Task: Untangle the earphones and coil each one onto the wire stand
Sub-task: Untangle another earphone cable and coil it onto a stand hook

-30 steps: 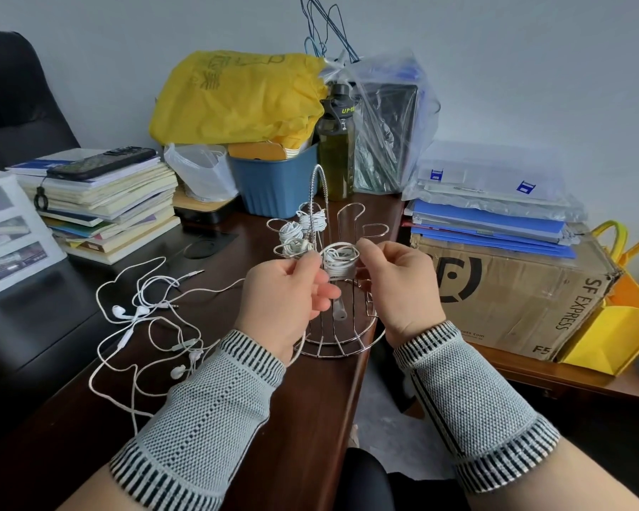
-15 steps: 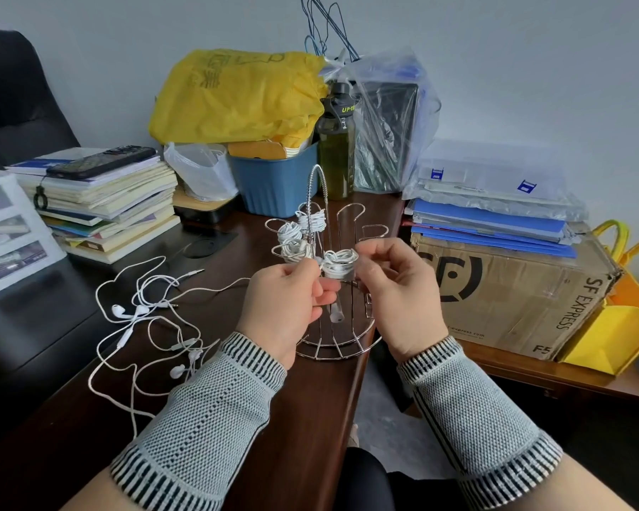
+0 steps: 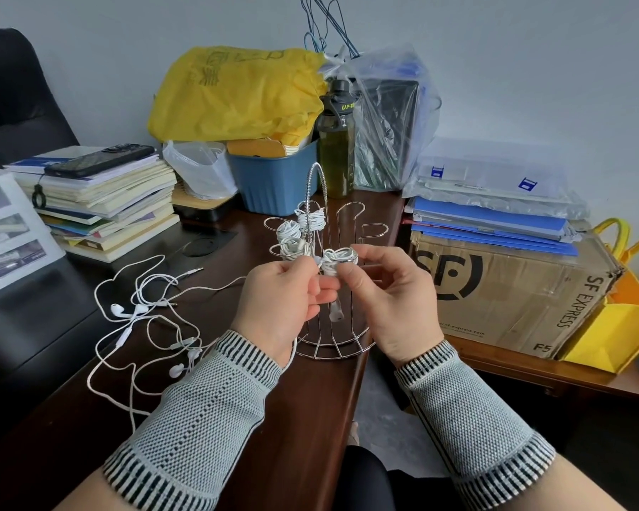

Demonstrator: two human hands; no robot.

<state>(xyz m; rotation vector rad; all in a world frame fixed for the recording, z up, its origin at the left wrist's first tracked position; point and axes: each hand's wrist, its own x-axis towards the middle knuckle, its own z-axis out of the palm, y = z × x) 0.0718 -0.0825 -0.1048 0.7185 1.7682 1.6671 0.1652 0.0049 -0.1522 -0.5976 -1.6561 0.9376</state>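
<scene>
Nearest, two knit-sleeved forearms are being held over the desk edge. The left hand (image 3: 279,304) is being kept curled, its fingers pinching a white cord at the wire stand (image 3: 334,289). The right hand (image 3: 391,300) is being kept curled too, its fingertips (image 3: 348,271) pinching the small coil (image 3: 338,258) being seated on a near arm of the stand. Judged advice: the coil is best kept pinched flat while the loose tail is being tucked, so that no turns are being let slip off the arm.

Left of the hands, tangled earphones (image 3: 144,326) are lying loose on the dark wooden desk (image 3: 292,418), not yet wound. Three finished bundles (image 3: 297,230) are hanging on farther arms.

Farther off, a stack of books (image 3: 104,204) with a phone (image 3: 100,160), a blue bin (image 3: 273,178), a yellow bag (image 3: 237,94) and a cardboard box (image 3: 506,289) are being stored against a pale wall.
</scene>
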